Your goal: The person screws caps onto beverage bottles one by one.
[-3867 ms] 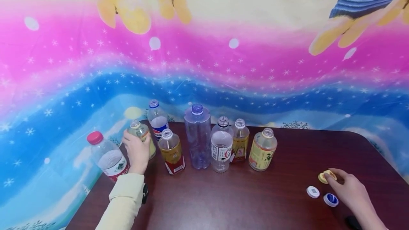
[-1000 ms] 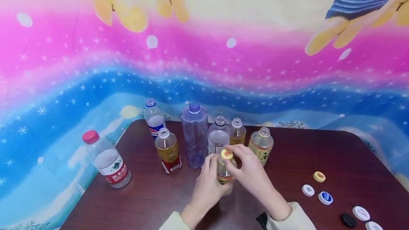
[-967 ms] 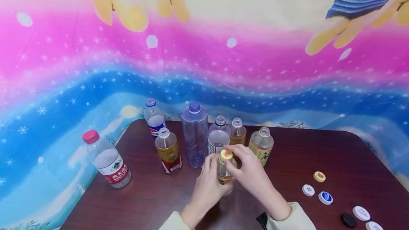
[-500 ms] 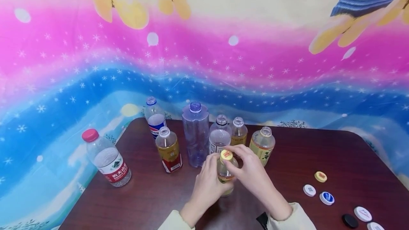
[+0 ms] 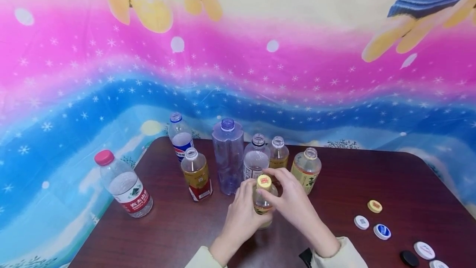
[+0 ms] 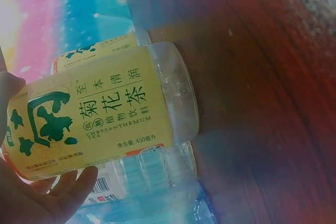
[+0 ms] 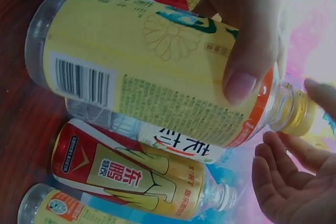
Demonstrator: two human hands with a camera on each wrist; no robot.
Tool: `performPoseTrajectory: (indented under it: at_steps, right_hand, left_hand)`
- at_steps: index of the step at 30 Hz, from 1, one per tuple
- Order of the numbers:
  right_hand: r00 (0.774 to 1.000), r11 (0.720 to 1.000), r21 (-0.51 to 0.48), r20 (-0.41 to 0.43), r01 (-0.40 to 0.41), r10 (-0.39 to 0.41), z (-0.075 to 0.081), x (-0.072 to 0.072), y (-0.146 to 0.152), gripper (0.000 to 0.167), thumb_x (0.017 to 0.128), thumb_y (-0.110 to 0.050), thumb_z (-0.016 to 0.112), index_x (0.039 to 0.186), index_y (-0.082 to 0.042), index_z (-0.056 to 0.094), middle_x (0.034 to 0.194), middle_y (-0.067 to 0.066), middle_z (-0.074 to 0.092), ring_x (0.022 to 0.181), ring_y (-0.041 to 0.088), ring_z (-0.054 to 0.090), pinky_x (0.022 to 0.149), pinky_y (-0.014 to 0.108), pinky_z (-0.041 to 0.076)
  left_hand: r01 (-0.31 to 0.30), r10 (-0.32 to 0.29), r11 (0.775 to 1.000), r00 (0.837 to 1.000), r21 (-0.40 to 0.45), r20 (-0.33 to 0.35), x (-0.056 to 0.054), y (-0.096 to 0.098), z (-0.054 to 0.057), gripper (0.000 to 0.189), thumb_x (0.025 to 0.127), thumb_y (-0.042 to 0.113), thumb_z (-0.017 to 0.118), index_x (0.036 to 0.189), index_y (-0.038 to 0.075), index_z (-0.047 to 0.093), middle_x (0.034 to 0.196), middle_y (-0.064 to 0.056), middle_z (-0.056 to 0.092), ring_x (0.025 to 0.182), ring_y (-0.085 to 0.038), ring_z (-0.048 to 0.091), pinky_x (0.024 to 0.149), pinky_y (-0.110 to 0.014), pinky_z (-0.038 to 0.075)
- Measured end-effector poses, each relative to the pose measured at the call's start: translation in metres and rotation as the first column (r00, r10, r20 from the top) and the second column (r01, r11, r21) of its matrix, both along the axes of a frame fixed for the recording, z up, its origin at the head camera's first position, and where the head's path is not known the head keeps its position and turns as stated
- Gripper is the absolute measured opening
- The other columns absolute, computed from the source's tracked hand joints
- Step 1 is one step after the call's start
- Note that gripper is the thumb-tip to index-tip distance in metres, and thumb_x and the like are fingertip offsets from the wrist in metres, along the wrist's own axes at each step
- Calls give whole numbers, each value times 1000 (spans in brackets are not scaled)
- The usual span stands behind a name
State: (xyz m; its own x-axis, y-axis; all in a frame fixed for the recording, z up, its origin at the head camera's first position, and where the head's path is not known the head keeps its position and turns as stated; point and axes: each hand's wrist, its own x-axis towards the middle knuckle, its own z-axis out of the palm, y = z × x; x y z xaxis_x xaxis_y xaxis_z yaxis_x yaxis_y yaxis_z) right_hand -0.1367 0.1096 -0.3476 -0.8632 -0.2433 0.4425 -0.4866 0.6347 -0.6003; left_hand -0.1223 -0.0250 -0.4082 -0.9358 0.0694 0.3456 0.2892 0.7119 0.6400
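My left hand [image 5: 241, 214] grips a chrysanthemum tea bottle [image 6: 100, 108], its fingers and thumb wrapped round the upper body. The bottle has a yellow label and stands upright at the table's front middle. On its neck sits a yellow cap [image 5: 264, 181] with red print. The thumb and fingers of my right hand [image 5: 293, 204] pinch this cap at its side. In the right wrist view, a ring of clear neck shows below the cap [image 7: 302, 113], and the left thumb lies across the label.
Uncapped bottles line the back, among them a tall purple bottle [image 5: 227, 156], a gold-and-red bottle [image 5: 197, 177] and another yellow-labelled bottle [image 5: 306, 171]. A red-capped water bottle [image 5: 126, 189] stands at left. Several loose caps, including a yellow cap [image 5: 375, 206], lie at right.
The left hand has brought the tea bottle from the back left to the front middle; the right hand has brought a cap onto it. Over the last second the cap's print has turned.
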Motion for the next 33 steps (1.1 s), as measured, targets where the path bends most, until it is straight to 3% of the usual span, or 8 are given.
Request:
performPoseTrajectory:
  at_steps: [4,8,20,26,33]
  right_hand:
    - [998,999,-4,-33,-51,51,-2,1,4,45,77,-5,73,120,-4,62,109,5,64,98,14,60,83,31,51]
    - [997,997,-31,-20,-75,75,-3,1,7,39,79,-3,69,118,-5,64,108,3,65,94,16,60,81,28,51]
    - [999,998,-34,-18,-48,48,-3,-1,10,29,80,-9,73,108,-6,67,103,3,65,88,17,61,76,26,51]
    - [999,998,-64,36,-25,27,-1,-1,8,27,79,-9,74,103,-6,64,96,2,63,82,13,58,72,24,51]
    - [996,995,-50,18,-85,86,-5,-1,7,42,79,-7,73,119,-3,61,103,3,63,90,10,58,77,25,52]
  left_hand:
    - [-4,3,1000,1000,-18,-23,0,0,-2,72,68,34,81,126,10,46,128,-7,53,110,-25,58,69,-46,55]
    - [-13,13,1000,1000,-19,-23,0,0,-3,72,68,35,81,126,10,46,128,-6,53,110,-25,57,70,-47,55]
    - [-15,14,1000,1000,-18,-20,-1,2,-4,72,67,34,81,125,11,46,128,-6,52,109,-24,57,71,-46,55]
    - [-11,10,1000,1000,-23,-28,-1,3,-4,73,67,35,81,127,12,45,129,-4,51,109,-23,57,70,-43,54]
    - [-11,8,998,998,-54,-60,-1,1,-5,73,68,36,81,126,11,45,128,-6,51,108,-23,57,67,-43,55]
